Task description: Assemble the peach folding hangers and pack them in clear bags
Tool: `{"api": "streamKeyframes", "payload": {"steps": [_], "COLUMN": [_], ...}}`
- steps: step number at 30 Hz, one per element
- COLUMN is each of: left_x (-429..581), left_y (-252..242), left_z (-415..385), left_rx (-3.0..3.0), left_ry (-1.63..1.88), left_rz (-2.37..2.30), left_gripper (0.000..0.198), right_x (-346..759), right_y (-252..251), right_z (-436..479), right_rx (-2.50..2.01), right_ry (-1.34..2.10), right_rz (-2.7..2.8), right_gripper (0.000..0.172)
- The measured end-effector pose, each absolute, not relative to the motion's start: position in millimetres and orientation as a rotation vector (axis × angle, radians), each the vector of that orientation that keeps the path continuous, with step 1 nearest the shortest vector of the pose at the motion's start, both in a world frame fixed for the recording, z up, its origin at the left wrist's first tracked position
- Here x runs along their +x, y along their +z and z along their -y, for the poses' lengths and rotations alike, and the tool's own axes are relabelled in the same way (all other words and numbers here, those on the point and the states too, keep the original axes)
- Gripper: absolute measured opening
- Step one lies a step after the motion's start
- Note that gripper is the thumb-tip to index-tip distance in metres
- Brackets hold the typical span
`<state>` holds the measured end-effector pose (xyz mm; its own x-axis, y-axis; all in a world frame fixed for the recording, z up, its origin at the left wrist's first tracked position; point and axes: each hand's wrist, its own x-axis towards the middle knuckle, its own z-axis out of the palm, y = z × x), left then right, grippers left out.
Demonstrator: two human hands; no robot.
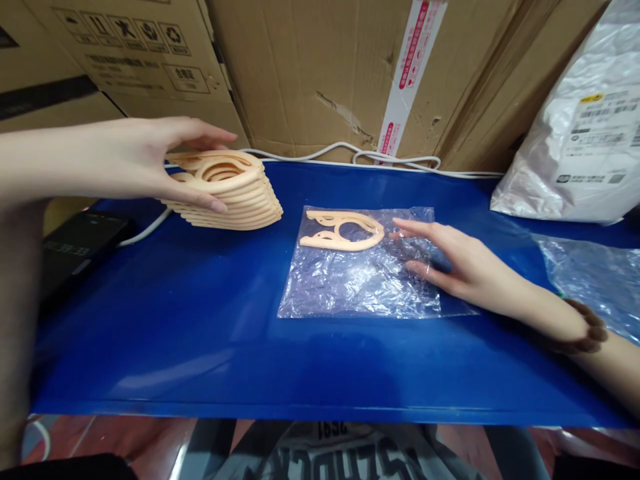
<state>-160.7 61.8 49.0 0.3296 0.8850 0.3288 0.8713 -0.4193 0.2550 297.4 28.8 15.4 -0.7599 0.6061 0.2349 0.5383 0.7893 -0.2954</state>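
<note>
My left hand (145, 157) is at the near-left end of a leaning stack of peach plastic folding hangers (250, 200). Its thumb lies along the front edge of the upper hangers and its fingers reach behind the top one; how many it grips I cannot tell. One folded hanger (357, 245) lies on a flat clear plastic bag (350, 287) in the middle of the table; whether it is inside is unclear. My right hand (445, 257) hovers at the bag's right side, thumb and fingers apart, with nothing held, fingertips close to the hanger's rounded end.
Cardboard boxes (320, 73) wall off the back of the blue table (200, 347). A white cable (320, 155) runs along that edge. A phone-like black device (83, 247) is at left, a white parcel (565, 160) back right, and more clear plastic (595, 280) at right.
</note>
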Motion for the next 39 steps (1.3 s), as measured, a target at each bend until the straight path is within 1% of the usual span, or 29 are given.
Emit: {"api": "streamKeyframes", "payload": {"steps": [1, 2, 3, 5, 7, 9, 11, 13, 14, 16, 17, 20, 22, 25, 32, 36, 38, 39], "left_x": [-161.0, -159.1, -154.4, -136.4, -109.4, -79.1, -51.2, -29.1, -20.5, -7.4, -2.6, 6.8, 9.8, 10.2, 3.6, 4.0, 6.9, 8.9], "left_y": [53.0, 57.1, 61.0, 66.7, 69.0, 67.4, 61.7, 52.2, 46.5, 34.5, 29.0, 16.7, 12.0, 8.0, 2.1, -2.2, -4.1, -4.9], "left_z": [-63.0, -63.0, -61.4, -52.8, -38.9, -23.2, -9.4, 1.1, 5.1, 11.2, 13.5, 17.9, 18.5, 15.9, 3.1, -0.3, 1.3, 2.9], "left_rx": [2.507, 2.483, 2.479, 2.536, 2.663, 2.755, 2.828, 2.914, 2.972, 3.071, 3.093, 3.129, 3.162, 3.172, 3.119, 3.116, 3.103, 3.096], "left_ry": [0.508, 0.452, 0.471, 0.665, 0.850, 0.950, 1.014, 0.990, 0.925, 0.893, 0.899, 0.915, 0.916, 0.893, 0.842, 0.805, 0.812, 0.820], "left_rz": [-1.728, -1.762, -1.784, -1.764, -1.658, -1.537, -1.401, -1.291, -1.258, -1.171, -1.124, -1.038, -1.010, -0.995, -0.998, -0.923, -0.929, -0.946], "left_gripper": [0.095, 0.100, 0.106, 0.111, 0.107, 0.096, 0.087, 0.079, 0.073, 0.072, 0.070, 0.062, 0.065, 0.077, 0.091, 0.088, 0.085, 0.084], "right_x": [297.6, 297.7, 297.5, 296.5, 294.3, 291.4, 288.1, 284.7, 283.0, 279.7, 278.2, 275.2, 274.8, 275.8, 275.8, 278.1, 279.8, 280.3], "right_y": [17.6, 19.9, 22.3, 26.6, 30.0, 32.6, 34.8, 37.0, 38.1, 39.6, 39.9, 39.0, 37.3, 35.1, 34.4, 31.0, 29.1, 28.4], "right_z": [-28.2, -27.4, -26.5, -23.9, -19.8, -13.7, -5.8, 2.5, 6.1, 11.6, 13.1, 13.6, 11.9, 9.0, 5.6, 3.9, 4.1, 4.8], "right_rx": [-0.911, -0.944, -0.965, -0.988, -0.974, -0.941, -0.931, -0.926, -0.926, -0.910, -0.904, -0.911, -0.951, -1.028, -1.057, -1.011, -0.992, -0.980], "right_ry": [0.246, 0.191, 0.141, 0.063, 0.057, 0.169, 0.390, 0.600, 0.671, 0.744, 0.773, 0.934, 1.069, 1.203, 1.301, 1.345, 1.275, 1.193], "right_rz": [2.616, 2.567, 2.517, 2.426, 2.365, 2.330, 2.314, 2.297, 2.292, 2.289, 2.289, 2.247, 2.177, 2.077, 1.956, 1.959, 2.050, 2.120], "right_gripper": [0.055, 0.050, 0.045, 0.036, 0.029, 0.023, 0.022, 0.026, 0.029, 0.033, 0.032, 0.019, 0.014, 0.015, 0.021, 0.026, 0.029, 0.034]}}
